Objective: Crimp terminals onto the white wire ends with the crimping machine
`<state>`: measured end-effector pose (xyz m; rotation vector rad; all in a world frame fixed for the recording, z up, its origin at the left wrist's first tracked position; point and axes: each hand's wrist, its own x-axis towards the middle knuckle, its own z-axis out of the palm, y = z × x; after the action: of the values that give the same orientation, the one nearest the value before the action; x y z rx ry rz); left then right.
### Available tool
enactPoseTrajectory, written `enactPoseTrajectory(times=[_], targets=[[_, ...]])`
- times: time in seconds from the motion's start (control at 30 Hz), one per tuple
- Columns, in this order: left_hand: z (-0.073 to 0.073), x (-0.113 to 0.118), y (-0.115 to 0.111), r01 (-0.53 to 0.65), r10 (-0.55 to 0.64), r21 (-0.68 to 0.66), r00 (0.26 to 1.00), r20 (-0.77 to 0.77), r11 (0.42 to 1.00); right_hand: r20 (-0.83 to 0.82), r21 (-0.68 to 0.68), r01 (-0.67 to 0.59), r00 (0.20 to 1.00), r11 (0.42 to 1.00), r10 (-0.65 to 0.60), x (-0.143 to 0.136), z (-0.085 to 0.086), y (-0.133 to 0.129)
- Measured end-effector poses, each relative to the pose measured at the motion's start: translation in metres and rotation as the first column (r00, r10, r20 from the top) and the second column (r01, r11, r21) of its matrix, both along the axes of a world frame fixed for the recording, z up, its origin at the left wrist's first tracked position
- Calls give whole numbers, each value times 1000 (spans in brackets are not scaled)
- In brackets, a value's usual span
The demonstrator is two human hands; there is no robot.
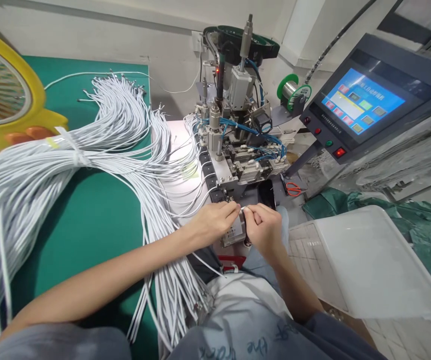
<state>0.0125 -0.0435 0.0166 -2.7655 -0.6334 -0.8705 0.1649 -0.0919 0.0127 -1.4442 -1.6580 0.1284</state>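
Observation:
My left hand and my right hand meet in front of the machine, fingertips almost touching. Both are closed in a pinch on the end of a white cable, of which only a short bit shows between them. Just beyond the hands stands the bench machine, with metal cylinders and blue air tubes. Several white cables lie in a row along its left edge. A large bundle of white cables, tied with a white strap, spreads under and beside my left forearm.
A green mat covers the table at left, with a yellow fan on it. On the right are a touchscreen panel, a wire spool, orange-handled scissors and a translucent plastic bin. A dark phone lies beyond my right hand.

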Motion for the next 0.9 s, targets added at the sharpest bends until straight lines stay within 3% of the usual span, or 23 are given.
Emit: enactPoseTrajectory(times=[0.07, 0.13, 0.23, 0.33, 0.4, 0.47, 0.6, 0.67, 0.77, 0.9], targets=[[2, -1, 3, 18, -12, 101, 998, -61, 995, 17, -35, -24, 1000, 999, 25, 3, 2, 2], [4, -2, 5, 32, -25, 78, 996, -91, 996, -22, -85, -68, 998, 994, 66, 6, 4, 5], [5, -2, 8, 68, -72, -208, 997, -13, 976, -149, -133, -186, 975, 974, 166, 13, 7, 9], [6, -1, 8, 202, -96, -556, 972, 214, 806, -273, -98, -285, 929, 954, 249, 17, 9, 10], [8, 1, 6, 286, -59, -680, 940, 336, 675, -354, -66, -277, 905, 959, 237, 15, 7, 9], [11, 3, 4, 310, -3, -730, 921, 389, 609, -449, -66, -226, 877, 972, 174, 8, 1, 7], [12, 4, 0, 283, 48, -733, 918, 395, 619, -584, -94, -152, 808, 984, 69, -6, -11, 3], [12, 4, 0, 250, 60, -724, 926, 373, 643, -569, -63, -108, 820, 992, 53, -7, -13, 3], [10, 4, 0, 208, 75, -696, 933, 353, 687, -400, 36, -67, 914, 997, 75, 1, -10, 6], [6, 4, 1, 197, 52, -677, 943, 329, 709, -118, 138, -135, 981, 981, 152, 14, -5, 10]])
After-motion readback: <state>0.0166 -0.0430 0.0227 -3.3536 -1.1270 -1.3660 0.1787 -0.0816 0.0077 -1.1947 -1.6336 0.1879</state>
